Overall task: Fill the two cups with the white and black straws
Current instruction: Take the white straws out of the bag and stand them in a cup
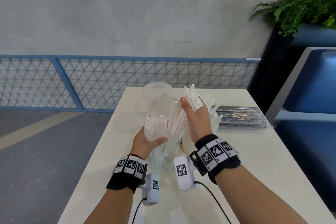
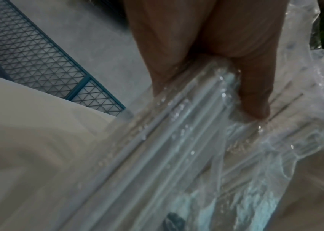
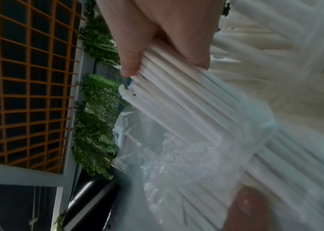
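The white straws (image 1: 174,120) are above the middle of the surface (image 1: 254,160), most of them in a clear plastic wrapper (image 3: 186,156) that your left hand (image 1: 145,142) grips from below, its fingers (image 2: 255,93) curled around the wrapped bundle. Your right hand (image 1: 197,120) has its fingers (image 3: 131,62) closed on a thick bunch of those straws, angled up toward one o'clock with the tips fanning out above the thumb. By my reading you are drawing this bunch out of the wrapper, so pull along the length of the straws, not across them, and keep the left grip firm low down so the wrapper stays back. The two clear cups (image 1: 157,91) sit just beyond your hands at about twelve o'clock; I cannot tell whether either holds straws yet. Square the bunch's lower ends before lowering it into a cup, as loose ones may catch the rim. The black straws (image 1: 240,116) lie still wrapped at two o'clock.
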A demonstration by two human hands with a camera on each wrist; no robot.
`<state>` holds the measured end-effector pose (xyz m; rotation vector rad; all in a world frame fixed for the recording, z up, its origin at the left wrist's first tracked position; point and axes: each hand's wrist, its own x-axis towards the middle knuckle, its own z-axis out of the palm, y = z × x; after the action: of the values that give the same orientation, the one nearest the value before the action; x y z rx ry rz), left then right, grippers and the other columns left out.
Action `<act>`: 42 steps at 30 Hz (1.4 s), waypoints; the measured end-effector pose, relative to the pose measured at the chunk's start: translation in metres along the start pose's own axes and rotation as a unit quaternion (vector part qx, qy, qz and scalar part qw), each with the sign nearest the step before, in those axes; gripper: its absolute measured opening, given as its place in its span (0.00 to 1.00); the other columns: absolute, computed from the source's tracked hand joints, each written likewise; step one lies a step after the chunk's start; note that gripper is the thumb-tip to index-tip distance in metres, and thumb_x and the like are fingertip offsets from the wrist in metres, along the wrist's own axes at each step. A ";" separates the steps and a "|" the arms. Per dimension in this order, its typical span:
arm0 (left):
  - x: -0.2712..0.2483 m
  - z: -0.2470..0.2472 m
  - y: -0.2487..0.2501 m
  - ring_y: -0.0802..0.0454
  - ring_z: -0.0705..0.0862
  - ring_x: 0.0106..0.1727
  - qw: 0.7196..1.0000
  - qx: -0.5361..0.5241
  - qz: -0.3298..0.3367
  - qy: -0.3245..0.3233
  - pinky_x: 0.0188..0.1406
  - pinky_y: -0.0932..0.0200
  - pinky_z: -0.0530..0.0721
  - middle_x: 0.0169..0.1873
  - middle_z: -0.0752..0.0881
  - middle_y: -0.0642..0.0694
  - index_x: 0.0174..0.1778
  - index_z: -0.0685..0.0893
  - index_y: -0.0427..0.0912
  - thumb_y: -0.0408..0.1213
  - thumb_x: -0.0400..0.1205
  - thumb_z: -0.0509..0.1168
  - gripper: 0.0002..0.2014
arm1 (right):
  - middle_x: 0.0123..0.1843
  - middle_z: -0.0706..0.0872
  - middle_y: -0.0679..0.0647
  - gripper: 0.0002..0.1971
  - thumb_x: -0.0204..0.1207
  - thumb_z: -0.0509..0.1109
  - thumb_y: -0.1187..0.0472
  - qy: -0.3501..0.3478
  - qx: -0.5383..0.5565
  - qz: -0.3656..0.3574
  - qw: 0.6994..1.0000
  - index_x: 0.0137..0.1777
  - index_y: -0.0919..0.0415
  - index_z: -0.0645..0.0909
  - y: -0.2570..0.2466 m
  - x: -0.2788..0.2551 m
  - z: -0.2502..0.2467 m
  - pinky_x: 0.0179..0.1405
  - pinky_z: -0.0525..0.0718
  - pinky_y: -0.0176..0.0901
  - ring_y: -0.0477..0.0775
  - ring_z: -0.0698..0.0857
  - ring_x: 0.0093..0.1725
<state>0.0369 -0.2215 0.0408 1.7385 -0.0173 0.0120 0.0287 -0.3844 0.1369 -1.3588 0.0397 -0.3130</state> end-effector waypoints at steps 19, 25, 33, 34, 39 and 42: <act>-0.002 0.001 0.010 0.57 0.84 0.52 0.999 0.018 0.003 -0.026 0.43 0.75 0.77 0.50 0.86 0.51 0.60 0.79 0.46 0.35 0.66 0.79 0.26 | 0.40 0.87 0.57 0.05 0.68 0.74 0.64 0.079 0.042 0.017 0.996 0.36 0.65 0.83 -0.031 0.015 -0.011 0.48 0.81 0.51 0.57 0.85 0.44; -0.003 0.001 0.007 0.53 0.85 0.55 0.999 0.003 -0.006 -0.039 0.57 0.58 0.81 0.52 0.88 0.47 0.60 0.81 0.45 0.36 0.66 0.79 0.26 | 0.37 0.88 0.56 0.04 0.67 0.76 0.65 0.144 0.068 0.066 0.985 0.39 0.59 0.84 -0.028 0.036 -0.022 0.46 0.85 0.51 0.56 0.87 0.39; -0.002 0.003 0.006 0.54 0.85 0.54 0.999 0.002 0.006 -0.036 0.53 0.62 0.81 0.51 0.88 0.48 0.57 0.81 0.48 0.36 0.65 0.80 0.25 | 0.48 0.87 0.59 0.12 0.66 0.77 0.69 0.089 0.008 0.095 0.992 0.49 0.69 0.82 -0.014 0.025 -0.019 0.45 0.85 0.47 0.54 0.85 0.45; -0.001 0.003 0.007 0.53 0.86 0.54 0.999 0.005 0.006 -0.036 0.54 0.59 0.81 0.51 0.88 0.47 0.56 0.81 0.48 0.37 0.65 0.80 0.25 | 0.46 0.86 0.61 0.07 0.67 0.76 0.69 0.105 0.032 0.092 0.990 0.44 0.68 0.82 -0.017 0.026 -0.020 0.42 0.84 0.47 0.56 0.85 0.44; 0.000 0.000 0.008 0.56 0.85 0.52 1.000 -0.010 0.009 -0.021 0.47 0.71 0.79 0.48 0.87 0.50 0.55 0.81 0.46 0.35 0.64 0.81 0.25 | 0.39 0.86 0.59 0.05 0.70 0.72 0.69 0.184 0.131 0.074 0.971 0.34 0.64 0.80 -0.038 0.037 -0.038 0.40 0.84 0.47 0.56 0.85 0.39; 0.002 -0.002 0.006 0.55 0.85 0.53 0.999 -0.038 0.000 -0.003 0.51 0.64 0.79 0.48 0.87 0.51 0.55 0.82 0.47 0.35 0.62 0.81 0.26 | 0.39 0.86 0.61 0.03 0.71 0.70 0.70 0.179 0.187 0.063 0.964 0.38 0.65 0.80 -0.047 0.044 -0.049 0.41 0.84 0.45 0.57 0.85 0.40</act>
<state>0.0387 -0.2208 0.0469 1.6630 -0.0212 0.0063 0.0514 -0.4496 0.1780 -0.9073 0.3512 -0.4326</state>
